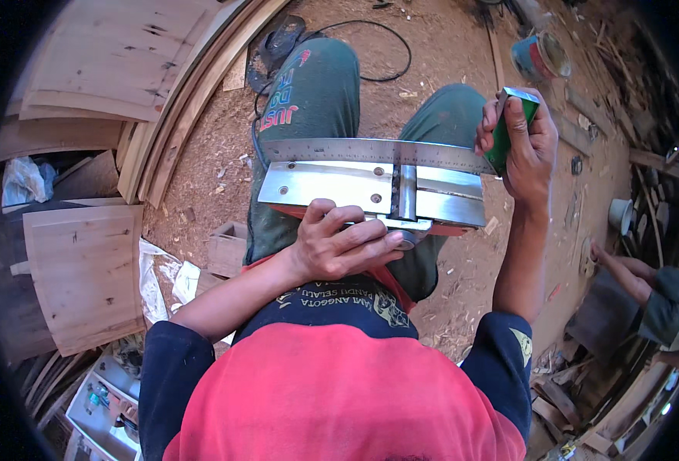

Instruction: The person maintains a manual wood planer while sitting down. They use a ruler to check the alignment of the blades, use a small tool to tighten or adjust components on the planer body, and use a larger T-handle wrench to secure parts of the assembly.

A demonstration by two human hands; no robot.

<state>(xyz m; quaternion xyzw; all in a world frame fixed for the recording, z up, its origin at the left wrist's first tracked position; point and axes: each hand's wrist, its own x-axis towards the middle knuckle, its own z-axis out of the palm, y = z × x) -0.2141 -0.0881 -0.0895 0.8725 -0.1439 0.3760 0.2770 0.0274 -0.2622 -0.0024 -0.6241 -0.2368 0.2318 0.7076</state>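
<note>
An electric planer (pixel 328 184) lies upside down across my thighs, its two-part metal sole facing up and the cutter drum (pixel 407 192) showing in the gap. Along the sole's far edge runs a long steel ruler (pixel 370 150). My left hand (pixel 343 242) is closed on the near side of the planer, fingers curled over its edge beside the drum. Raised just past the ruler's right end, my right hand (pixel 530 146) grips a green block (pixel 501 142) with a shiny top face. The block's exact kind is unclear.
A black cable (pixel 401 50) loops on the shaving-strewn floor beyond my knees. Wooden boards (pixel 86 269) and long planks (pixel 193 92) stand at left. A paint bucket (pixel 539 58) sits far right. Nearer on the right, another person's arm (pixel 624 269) reaches in.
</note>
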